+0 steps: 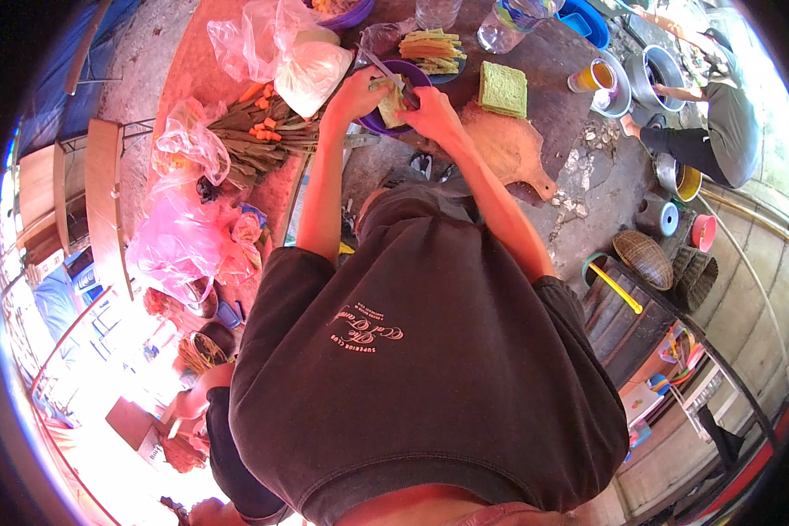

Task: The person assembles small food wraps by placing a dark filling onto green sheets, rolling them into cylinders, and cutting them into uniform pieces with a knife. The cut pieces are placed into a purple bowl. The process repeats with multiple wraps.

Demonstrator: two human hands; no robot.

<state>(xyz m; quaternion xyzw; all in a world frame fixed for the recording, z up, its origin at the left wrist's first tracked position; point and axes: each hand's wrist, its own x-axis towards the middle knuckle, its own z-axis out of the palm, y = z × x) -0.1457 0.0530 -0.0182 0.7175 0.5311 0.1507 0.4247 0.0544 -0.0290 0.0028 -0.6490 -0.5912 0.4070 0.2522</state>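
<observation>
My left hand (pixel 356 95) is closed on the edge of a pale green bread slice (pixel 392 106), which I hold tilted over a purple bowl (pixel 419 75). Opposite it, my right hand (pixel 433 115) has its fingers closed at the slice's other side, around the dark end of a knife (pixel 382 66). The blade slants up and left across the bowl. What the bowl contains is mostly hidden. To the right, a stack of green bread slices (pixel 503 89) sits at the far edge of a wooden cutting board (pixel 510 151). Beyond the bowl, green-and-brown bread strips (pixel 432 50) lie on a plate.
Left are a white-filled plastic bag (pixel 312 77), long green beans (pixel 263 140) with orange carrot pieces, and a pink bag (pixel 177 232). A glass of orange liquid (pixel 593 77) stands right. Another person (pixel 729 123) crouches by a metal pot (pixel 660 77); someone else's arm shows lower left.
</observation>
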